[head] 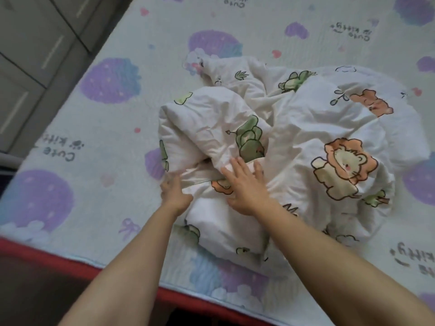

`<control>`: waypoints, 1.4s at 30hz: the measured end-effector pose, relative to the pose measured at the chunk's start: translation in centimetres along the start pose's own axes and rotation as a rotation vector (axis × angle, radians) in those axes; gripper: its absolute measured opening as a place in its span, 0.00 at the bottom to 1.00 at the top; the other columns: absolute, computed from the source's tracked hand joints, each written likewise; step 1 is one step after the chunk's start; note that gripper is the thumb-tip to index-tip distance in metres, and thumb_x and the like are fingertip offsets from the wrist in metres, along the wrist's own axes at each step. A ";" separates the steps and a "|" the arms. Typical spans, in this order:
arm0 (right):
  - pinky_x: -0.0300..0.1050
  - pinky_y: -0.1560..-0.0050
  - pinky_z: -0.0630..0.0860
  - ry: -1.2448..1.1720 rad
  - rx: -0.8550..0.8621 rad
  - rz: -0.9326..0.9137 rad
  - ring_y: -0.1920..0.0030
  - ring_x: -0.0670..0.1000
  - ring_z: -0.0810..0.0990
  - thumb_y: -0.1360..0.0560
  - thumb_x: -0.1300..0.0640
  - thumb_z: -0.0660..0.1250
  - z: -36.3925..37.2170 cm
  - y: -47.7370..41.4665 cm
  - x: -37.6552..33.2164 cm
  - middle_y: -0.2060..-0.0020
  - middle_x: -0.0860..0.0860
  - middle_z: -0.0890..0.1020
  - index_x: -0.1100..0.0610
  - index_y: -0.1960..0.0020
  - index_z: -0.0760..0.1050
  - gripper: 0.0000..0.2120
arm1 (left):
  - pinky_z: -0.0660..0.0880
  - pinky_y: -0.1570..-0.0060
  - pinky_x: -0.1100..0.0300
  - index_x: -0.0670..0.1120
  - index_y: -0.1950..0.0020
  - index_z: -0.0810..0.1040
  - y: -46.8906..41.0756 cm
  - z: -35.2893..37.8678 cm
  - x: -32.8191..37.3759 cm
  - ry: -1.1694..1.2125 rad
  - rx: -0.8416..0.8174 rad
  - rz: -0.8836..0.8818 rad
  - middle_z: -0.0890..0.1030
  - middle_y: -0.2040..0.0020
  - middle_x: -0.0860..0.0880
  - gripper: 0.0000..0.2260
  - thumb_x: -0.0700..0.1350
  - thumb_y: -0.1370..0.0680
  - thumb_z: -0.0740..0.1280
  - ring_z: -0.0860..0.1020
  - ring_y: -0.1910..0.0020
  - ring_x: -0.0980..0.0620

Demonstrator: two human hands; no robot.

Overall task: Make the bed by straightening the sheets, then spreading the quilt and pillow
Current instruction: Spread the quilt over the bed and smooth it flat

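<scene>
One bunched quilt (294, 128), left hand (175, 192) pinching fold, right hand (247, 187) flat atop

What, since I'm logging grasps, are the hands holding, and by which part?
The left hand grips the crumpled quilt by a fold at its near edge; the right hand only rests flat on it.

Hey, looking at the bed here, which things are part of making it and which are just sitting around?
Part of the job:
quilt, bunched, with cartoon animals
sheet, printed, under it
left hand, gripping a quilt fold
right hand, flat on the quilt

Just there:
grey drawers beside the bed
red bed edge
</scene>
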State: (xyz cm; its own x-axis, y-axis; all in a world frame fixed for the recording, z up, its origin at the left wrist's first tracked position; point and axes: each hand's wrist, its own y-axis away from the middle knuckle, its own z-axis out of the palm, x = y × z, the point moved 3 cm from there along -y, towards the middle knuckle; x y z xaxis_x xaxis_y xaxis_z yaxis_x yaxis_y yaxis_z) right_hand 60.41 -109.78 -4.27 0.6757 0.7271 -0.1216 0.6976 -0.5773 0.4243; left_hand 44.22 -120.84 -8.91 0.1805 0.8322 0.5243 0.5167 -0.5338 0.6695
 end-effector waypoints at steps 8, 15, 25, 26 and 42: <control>0.49 0.42 0.54 0.242 0.369 0.220 0.44 0.58 0.77 0.35 0.64 0.68 2.3 -4.3 1.8 0.45 0.57 0.78 0.60 0.36 0.73 0.27 | 0.66 0.31 0.53 0.48 0.22 0.41 -3.3 2.6 -2.9 0.371 -0.052 0.044 0.62 0.25 0.49 0.50 0.51 0.32 0.74 0.66 0.29 0.48; 0.41 0.60 0.56 -0.541 0.564 0.350 0.55 0.59 0.73 0.21 0.62 0.55 0.1 -6.2 8.2 0.54 0.66 0.76 0.69 0.52 0.71 0.11 | 0.77 0.44 0.49 0.48 0.51 0.78 -6.3 1.7 1.8 0.937 0.040 -0.053 0.82 0.52 0.48 0.06 0.47 0.25 0.71 0.80 0.48 0.45; 0.50 0.26 0.56 -0.733 0.729 0.468 0.28 0.56 0.63 0.18 0.50 0.53 -4.9 -3.7 15.1 0.30 0.59 0.67 0.60 0.32 0.65 0.19 | 0.80 0.49 0.46 0.42 0.39 0.75 -5.0 -4.5 15.5 1.325 0.054 0.194 0.81 0.44 0.41 0.14 0.40 0.24 0.69 0.81 0.47 0.44; 0.52 0.27 0.57 -0.752 0.725 0.452 0.29 0.56 0.64 0.18 0.50 0.54 -5.1 -3.2 15.1 0.31 0.59 0.68 0.59 0.33 0.65 0.18 | 0.80 0.50 0.46 0.42 0.36 0.74 -4.5 -4.6 16.7 1.338 0.007 0.219 0.81 0.42 0.40 0.16 0.40 0.24 0.68 0.81 0.47 0.43; 0.59 0.24 0.44 -0.163 0.333 -0.069 0.22 0.51 0.38 0.23 0.63 0.63 1.1 5.4 22.2 0.22 0.47 0.38 0.45 0.21 0.44 0.40 | 0.59 0.37 0.72 0.61 0.23 0.40 0.5 6.3 17.9 0.366 0.159 0.487 0.32 0.24 0.45 0.49 0.38 0.29 0.72 0.48 0.24 0.55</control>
State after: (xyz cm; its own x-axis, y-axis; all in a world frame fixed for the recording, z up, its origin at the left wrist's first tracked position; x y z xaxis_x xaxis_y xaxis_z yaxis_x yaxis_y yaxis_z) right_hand 79.43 -97.22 -5.66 0.6347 0.7155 -0.2920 0.7640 -0.6377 0.0983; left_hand 52.97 -105.24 -2.55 0.1422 0.3790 0.9144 0.5707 -0.7862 0.2371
